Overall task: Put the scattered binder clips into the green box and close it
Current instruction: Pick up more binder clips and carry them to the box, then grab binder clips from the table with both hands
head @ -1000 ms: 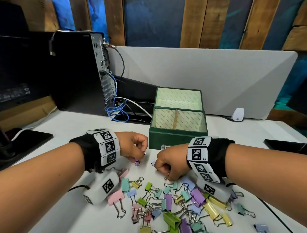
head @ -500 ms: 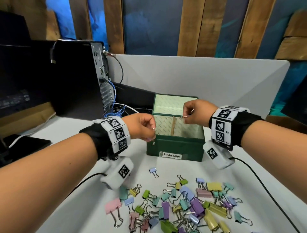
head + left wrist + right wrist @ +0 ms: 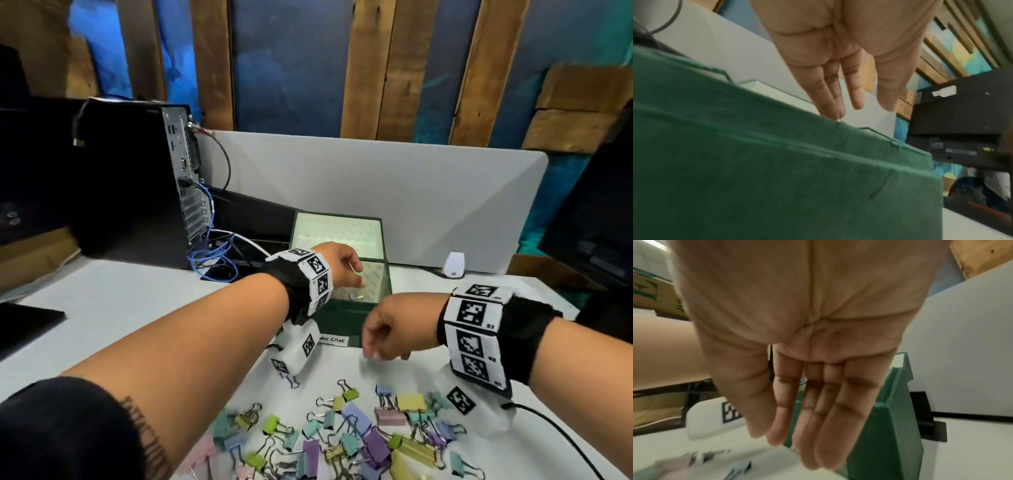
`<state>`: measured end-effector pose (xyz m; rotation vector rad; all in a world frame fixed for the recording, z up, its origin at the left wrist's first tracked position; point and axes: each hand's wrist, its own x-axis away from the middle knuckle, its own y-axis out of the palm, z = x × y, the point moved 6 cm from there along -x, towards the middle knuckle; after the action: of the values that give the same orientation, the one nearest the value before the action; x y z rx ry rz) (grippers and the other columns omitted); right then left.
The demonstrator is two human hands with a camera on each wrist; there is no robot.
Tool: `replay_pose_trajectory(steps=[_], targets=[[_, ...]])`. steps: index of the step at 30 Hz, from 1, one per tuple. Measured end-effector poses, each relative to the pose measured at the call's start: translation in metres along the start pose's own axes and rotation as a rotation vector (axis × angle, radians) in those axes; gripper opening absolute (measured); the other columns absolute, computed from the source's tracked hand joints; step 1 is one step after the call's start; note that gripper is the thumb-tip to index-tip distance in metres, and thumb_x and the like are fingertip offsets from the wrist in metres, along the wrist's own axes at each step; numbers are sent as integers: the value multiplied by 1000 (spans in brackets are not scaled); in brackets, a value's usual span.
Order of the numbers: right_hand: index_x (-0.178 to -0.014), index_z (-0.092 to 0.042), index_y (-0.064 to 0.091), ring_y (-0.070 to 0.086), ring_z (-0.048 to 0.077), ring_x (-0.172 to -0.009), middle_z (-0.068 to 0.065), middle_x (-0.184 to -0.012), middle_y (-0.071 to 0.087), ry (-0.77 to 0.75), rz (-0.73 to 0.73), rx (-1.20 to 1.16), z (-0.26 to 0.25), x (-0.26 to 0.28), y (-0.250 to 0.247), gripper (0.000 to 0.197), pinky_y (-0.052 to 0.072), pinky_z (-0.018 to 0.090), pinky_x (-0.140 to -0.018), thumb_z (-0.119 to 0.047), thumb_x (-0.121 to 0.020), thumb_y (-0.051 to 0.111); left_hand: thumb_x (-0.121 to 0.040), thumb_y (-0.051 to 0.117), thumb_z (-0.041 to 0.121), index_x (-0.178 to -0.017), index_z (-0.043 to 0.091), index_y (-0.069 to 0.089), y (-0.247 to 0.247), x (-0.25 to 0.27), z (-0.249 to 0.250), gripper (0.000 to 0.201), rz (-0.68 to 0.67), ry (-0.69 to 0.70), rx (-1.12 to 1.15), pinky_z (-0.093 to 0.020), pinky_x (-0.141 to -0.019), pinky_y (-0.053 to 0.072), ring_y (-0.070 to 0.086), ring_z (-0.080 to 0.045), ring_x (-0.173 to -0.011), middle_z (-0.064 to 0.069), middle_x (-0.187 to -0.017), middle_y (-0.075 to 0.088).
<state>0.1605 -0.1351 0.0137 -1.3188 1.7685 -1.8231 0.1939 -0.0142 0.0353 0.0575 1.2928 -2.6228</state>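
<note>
Mostly, we are at the start of the job. Our tabletop [image 3: 120,308] carries the open box [image 3: 342,322] toward the back, its lid [image 3: 337,231] standing upright behind it, and the scattered pile of clips [image 3: 346,435] lies in front of the box, nearer to us. That pile looks large: dozens of clips in pink, green, purple, yellow and teal, many overlapping, with a few loose ones at its far edge.

Inside the box we can make out only a couple of small pieces, one purple and one pale, lying near the front wall; the rest of the inside is partly hidden by our left arm, so we cannot tell the full count. We judge that almost all of the collecting is left, and the lid is not yet closed.

Our left hand [image 3: 342,265] hangs over the box opening with its fingers [image 3: 838,97] straight and apart, holding nothing; the left wrist view shows them just above the green rim. Our right hand [image 3: 387,330] hovers in front of the box, above the bare stretch between box and pile, fingers relaxed and empty as the right wrist view shows. A label [image 3: 334,340] on the box front is partly covered by our left wrist camera.
</note>
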Motion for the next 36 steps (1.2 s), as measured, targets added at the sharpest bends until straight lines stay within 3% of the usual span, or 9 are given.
replay_pose_trajectory(steps=[4, 7, 10, 14, 21, 26, 28, 32, 36], targets=[[-112, -35, 61, 65, 19, -93, -8, -104, 61, -65, -20, 104, -6, -6, 15, 31, 51, 31, -84, -22, -84, 61, -77, 69, 32, -89, 25, 65, -12, 28, -8, 15, -43, 47, -159, -25, -73, 51, 60, -12, -67, 4, -87, 67], [-121, -42, 55, 64, 19, -98, -8, -122, 55, -109, -91, 163, -18, -11, 27, 39, 52, 32, -89, -26, -86, 61, -78, 68, 26, -88, 23, 66, -10, 63, -26, 11, -298, -8, -266, -21, -67, 54, 60, -10, -60, 0, -84, 71], [-124, -45, 53, 61, 12, -91, -7, -133, 50, -159, -153, 171, -35, -14, 37, 37, 47, 24, -83, -35, -88, 56, -78, 68, 24, -104, 29, 65, -1, 92, -50, 27, -524, -58, -485, -10, -58, 42, 56, -11, -74, 4, -95, 64], [-126, -47, 49, 53, 15, -113, -7, -130, 51, -184, -188, 251, -50, -15, 50, 47, 40, 25, -86, -48, -81, 62, -80, 68, 20, -133, 34, 47, 13, 109, -67, 59, -704, -31, -659, -7, -64, 36, 55, -14, -106, 0, -133, 50], [-122, -34, 56, 54, 20, -110, 0, -123, 53, -272, -42, 292, -73, -16, 56, 42, 38, 25, -80, -34, -81, 67, -79, 66, 16, -117, 22, 59, 32, 103, -64, 39, -663, 49, -685, -18, -66, 37, 58, -20, -102, -5, -119, 62], [-114, -27, 59, 54, 11, -84, -1, -111, 52, -269, -80, 220, -73, -14, 57, 37, 40, 19, -62, -24, -79, 71, -77, 64, 12, -83, 24, 57, 35, 103, -63, 15, -642, 62, -664, -22, -60, 39, 51, -14, -81, 10, -70, 52], [-112, -26, 59, 49, 8, -70, -4, -101, 47, -240, -110, 188, -71, -15, 57, 36, 39, 16, -49, -21, -78, 71, -77, 65, 11, -90, 23, 60, 34, 108, -65, 18, -628, 39, -646, -22, -63, 40, 52, -15, -82, 9, -75, 55], [-92, -24, 58, 47, 14, -78, -3, -91, 52, -233, -157, 172, -68, -23, 61, 22, 36, 24, -56, -18, -75, 70, -73, 72, 16, -114, 26, 54, 27, 114, -64, 45, -495, 38, -651, -23, -75, 38, 57, -18, -96, 1, -114, 59], [-85, -26, 60, 52, 12, -77, -7, -85, 58, -259, -209, 157, -67, -28, 64, 15, 39, 19, -58, -13, -80, 66, -77, 70, 16, -125, 27, 52, 34, 111, -61, 52, -600, 75, -684, -24, -80, 37, 57, -22, -108, -1, -123, 57]])
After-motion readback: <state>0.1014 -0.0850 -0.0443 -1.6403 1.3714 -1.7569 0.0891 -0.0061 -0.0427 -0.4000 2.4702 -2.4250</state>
